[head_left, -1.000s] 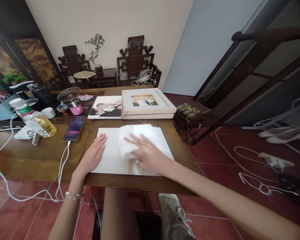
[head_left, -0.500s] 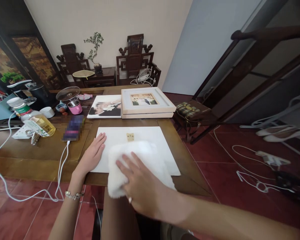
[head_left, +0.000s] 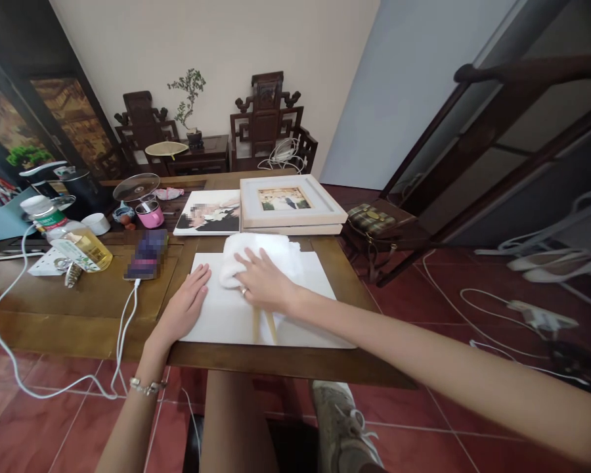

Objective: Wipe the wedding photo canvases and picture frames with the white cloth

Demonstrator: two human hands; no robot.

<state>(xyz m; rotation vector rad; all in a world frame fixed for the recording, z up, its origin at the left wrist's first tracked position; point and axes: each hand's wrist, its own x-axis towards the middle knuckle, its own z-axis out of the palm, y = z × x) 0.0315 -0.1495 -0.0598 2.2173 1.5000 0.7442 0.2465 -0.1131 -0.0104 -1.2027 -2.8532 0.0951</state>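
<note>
On the near edge of the wooden table [head_left: 93,309] a white board [head_left: 221,318] lies flat in front of you, and both your hands are on it. Your left hand [head_left: 182,307] rests palm down on the board's left margin, fingers straight and close together, holding nothing; a thin bracelet [head_left: 145,386] sits on that wrist. Your right hand [head_left: 263,284] lies flat with its fingers spread over a white cloth [head_left: 276,251], pressing it down rather than pinching it, and a ring [head_left: 243,290] shows on one finger. The cloth is bunched at the far edge of the board, partly on it and partly on the bare wood, just short of the framed photo [head_left: 291,200]. Two pale wooden strips [head_left: 266,326] show on the board below your right wrist, running towards you. The framed photo rests on another light frame, and an unframed photo print [head_left: 209,211] lies just beside it to the left. Left of the board sits a phone [head_left: 148,254] with a white cable [head_left: 123,328] plugged in and trailing off the table edge. Farther left lie a bottle of yellow liquid [head_left: 81,246] on its side and a pink cup [head_left: 149,213].
</note>
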